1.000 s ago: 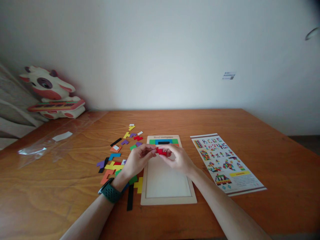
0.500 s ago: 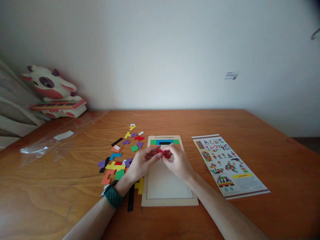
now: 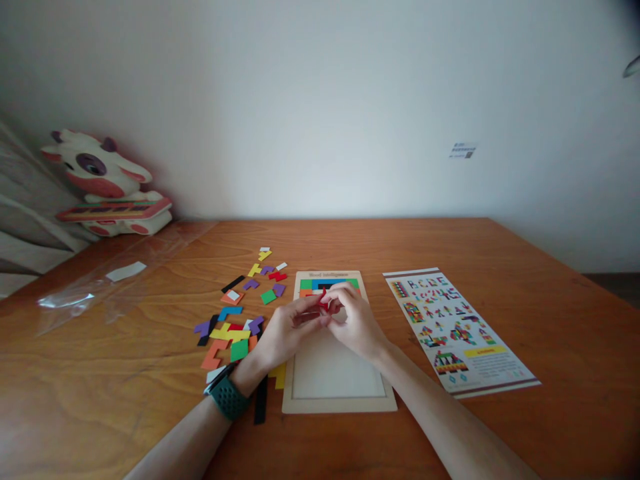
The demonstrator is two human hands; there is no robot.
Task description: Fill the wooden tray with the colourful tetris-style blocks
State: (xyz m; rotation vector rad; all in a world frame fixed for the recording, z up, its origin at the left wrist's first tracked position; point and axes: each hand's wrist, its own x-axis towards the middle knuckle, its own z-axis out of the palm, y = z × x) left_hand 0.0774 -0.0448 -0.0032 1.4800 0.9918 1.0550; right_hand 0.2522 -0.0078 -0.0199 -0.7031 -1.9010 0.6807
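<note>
Between the fingertips of both hands is a small red puzzle piece (image 3: 324, 300), its outline partly hidden by the fingers. My left hand (image 3: 287, 331), with a green-strapped watch (image 3: 227, 395) on the wrist, pinches it from the left. From the right, my right hand (image 3: 356, 320) pinches the same piece. Both hands are over the upper half of a pale wooden puzzle board (image 3: 340, 404). Green, blue, black and orange pieces sit along the board's top, partly covered by my fingers; its lower part shows a bare white surface.
Loose coloured pieces (image 3: 239, 350) lie scattered left of the board, some overlapping. A printed pattern sheet (image 3: 480, 333) lies to the right. At the far left are a clear plastic bag (image 3: 90, 293) and a cow-shaped toy keyboard (image 3: 115, 193). A wall stands behind the table (image 3: 425, 247).
The red piece has been turned between my fingers and now stands more upright. Both hands stay over the board, the fingers shifting slightly. The loose pieces have not moved.
</note>
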